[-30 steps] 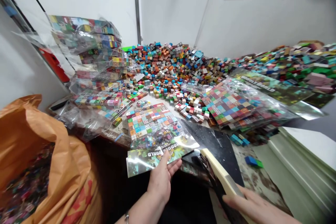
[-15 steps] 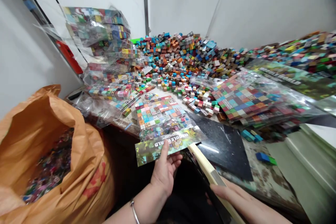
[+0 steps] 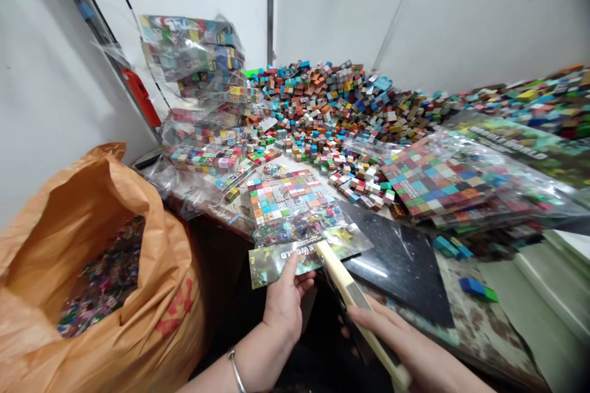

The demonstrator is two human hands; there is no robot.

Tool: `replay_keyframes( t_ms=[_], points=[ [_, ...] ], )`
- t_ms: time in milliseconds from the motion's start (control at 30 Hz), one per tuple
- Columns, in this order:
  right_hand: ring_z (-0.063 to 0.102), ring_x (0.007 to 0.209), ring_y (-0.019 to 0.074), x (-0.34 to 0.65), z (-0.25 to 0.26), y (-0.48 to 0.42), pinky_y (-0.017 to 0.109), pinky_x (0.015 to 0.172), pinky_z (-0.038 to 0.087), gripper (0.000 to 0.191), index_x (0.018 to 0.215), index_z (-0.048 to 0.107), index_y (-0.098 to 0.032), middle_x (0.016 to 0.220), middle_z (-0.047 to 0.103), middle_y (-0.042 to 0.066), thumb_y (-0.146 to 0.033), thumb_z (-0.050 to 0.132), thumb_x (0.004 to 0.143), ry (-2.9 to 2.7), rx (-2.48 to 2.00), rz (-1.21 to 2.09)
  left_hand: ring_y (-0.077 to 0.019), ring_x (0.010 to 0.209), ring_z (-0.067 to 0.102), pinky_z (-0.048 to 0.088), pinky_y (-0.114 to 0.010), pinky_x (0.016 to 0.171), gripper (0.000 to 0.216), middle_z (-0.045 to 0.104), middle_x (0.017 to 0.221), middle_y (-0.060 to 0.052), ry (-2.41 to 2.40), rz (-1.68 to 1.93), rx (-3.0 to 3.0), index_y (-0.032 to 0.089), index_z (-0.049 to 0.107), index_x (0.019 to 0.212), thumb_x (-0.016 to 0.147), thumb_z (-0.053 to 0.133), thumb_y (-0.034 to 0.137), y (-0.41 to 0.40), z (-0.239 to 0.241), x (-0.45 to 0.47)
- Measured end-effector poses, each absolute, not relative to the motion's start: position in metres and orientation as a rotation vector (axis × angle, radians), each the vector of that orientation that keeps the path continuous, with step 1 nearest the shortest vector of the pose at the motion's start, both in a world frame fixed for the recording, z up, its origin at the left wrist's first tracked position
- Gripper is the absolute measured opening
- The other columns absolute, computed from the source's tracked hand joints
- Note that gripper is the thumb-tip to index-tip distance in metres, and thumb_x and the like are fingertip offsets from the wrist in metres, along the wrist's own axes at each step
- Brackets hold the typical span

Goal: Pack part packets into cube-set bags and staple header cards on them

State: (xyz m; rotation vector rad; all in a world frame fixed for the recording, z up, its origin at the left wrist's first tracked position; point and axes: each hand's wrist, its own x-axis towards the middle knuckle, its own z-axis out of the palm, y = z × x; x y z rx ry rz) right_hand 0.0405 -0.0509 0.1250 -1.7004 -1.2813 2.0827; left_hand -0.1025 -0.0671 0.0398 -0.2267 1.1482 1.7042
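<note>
My left hand [image 3: 283,304] pinches the printed header card of a clear bag of coloured cubes [image 3: 290,209], which lies at the table's front edge. My right hand [image 3: 391,331] grips a long pale flat tool [image 3: 343,282]; its tip rests on the header card beside my left thumb. A dark flat slab [image 3: 396,264] lies on the table just right of the bag.
A big heap of loose coloured cubes [image 3: 332,98] fills the back of the table. Filled clear bags are stacked at the left [image 3: 198,61] and spread at the right [image 3: 442,178]. An open orange sack [image 3: 92,245] of small pieces stands at the left. Pale green sheets [image 3: 544,282] lie at the right.
The pale tool in my right hand has moved left and up onto the bag's header card. My left hand has kept its hold on the card. The view has shifted left.
</note>
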Motion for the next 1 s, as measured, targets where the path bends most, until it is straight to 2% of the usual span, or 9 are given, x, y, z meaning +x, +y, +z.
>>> replay_keyframes(
  t_ms=[200, 400, 500, 600, 733, 867, 1000],
  points=[
    [0.053, 0.071, 0.013, 0.025, 0.108, -0.045, 0.022, 0.061, 0.04, 0.044, 0.111, 0.053, -0.021, 0.079, 0.058, 0.001, -0.047, 0.055, 0.075, -1.334, -1.576, 2.137, -0.0124, 0.057, 0.06, 0.05, -0.02, 0.053, 0.028, 0.065, 0.075, -0.009, 1.166, 1.642, -0.256, 0.008, 0.063, 0.086, 0.068, 0.069, 0.029, -0.068, 0.036, -0.104],
    [0.055, 0.08, 0.0148, 0.021, 0.098, -0.05, 0.023, 0.062, 0.042, 0.047, 0.116, 0.048, -0.026, 0.091, 0.057, 0.002, -0.054, 0.049, 0.078, -1.304, -1.659, 2.157, -0.0142, 0.059, 0.059, 0.049, -0.023, 0.061, 0.033, 0.065, 0.069, -0.008, 1.196, 1.585, -0.236, 0.008, 0.065, 0.079, 0.067, 0.068, 0.039, -0.068, 0.034, -0.105],
    [0.055, 0.077, 0.0138, 0.022, 0.094, -0.051, 0.022, 0.06, 0.041, 0.049, 0.11, 0.051, -0.021, 0.089, 0.057, 0.003, -0.057, 0.047, 0.077, -1.333, -1.651, 2.202, -0.0167, 0.059, 0.06, 0.049, -0.026, 0.062, 0.036, 0.066, 0.068, -0.009, 1.196, 1.552, -0.211, 0.009, 0.066, 0.078, 0.067, 0.065, 0.044, -0.069, 0.033, -0.105],
    [0.053, 0.075, 0.0134, 0.021, 0.095, -0.051, 0.022, 0.06, 0.04, 0.043, 0.098, 0.054, -0.015, 0.086, 0.058, 0.005, -0.051, 0.053, 0.076, -1.435, -1.679, 2.213, -0.0189, 0.063, 0.061, 0.049, -0.028, 0.064, 0.035, 0.067, 0.07, -0.009, 1.204, 1.56, -0.169, 0.012, 0.067, 0.076, 0.068, 0.064, 0.046, -0.071, 0.03, -0.105],
    [0.054, 0.073, 0.0141, 0.017, 0.099, -0.05, 0.023, 0.063, 0.039, 0.03, 0.088, 0.056, -0.015, 0.078, 0.06, 0.003, -0.042, 0.054, 0.075, -1.551, -1.736, 2.167, -0.0198, 0.064, 0.062, 0.048, -0.027, 0.066, 0.034, 0.068, 0.07, -0.009, 1.244, 1.54, -0.147, 0.013, 0.067, 0.073, 0.069, 0.063, 0.046, -0.071, 0.025, -0.106],
    [0.056, 0.077, 0.0157, 0.012, 0.097, -0.047, 0.023, 0.063, 0.039, 0.021, 0.087, 0.055, -0.015, 0.08, 0.061, 0.004, -0.026, 0.05, 0.07, -1.5, -1.777, 2.178, -0.0204, 0.064, 0.062, 0.047, -0.027, 0.065, 0.035, 0.067, 0.065, -0.009, 1.283, 1.473, -0.144, 0.013, 0.067, 0.068, 0.068, 0.062, 0.048, -0.072, 0.024, -0.107],
    [0.057, 0.068, 0.0143, 0.01, 0.087, -0.044, 0.023, 0.061, 0.04, 0.018, 0.083, 0.051, -0.015, 0.073, 0.06, 0.004, -0.03, 0.051, 0.073, -1.491, -1.795, 2.222, -0.0205, 0.066, 0.061, 0.046, -0.028, 0.07, 0.038, 0.067, 0.067, -0.008, 1.292, 1.5, -0.103, 0.013, 0.067, 0.071, 0.067, 0.061, 0.051, -0.071, 0.024, -0.108]
  ],
)
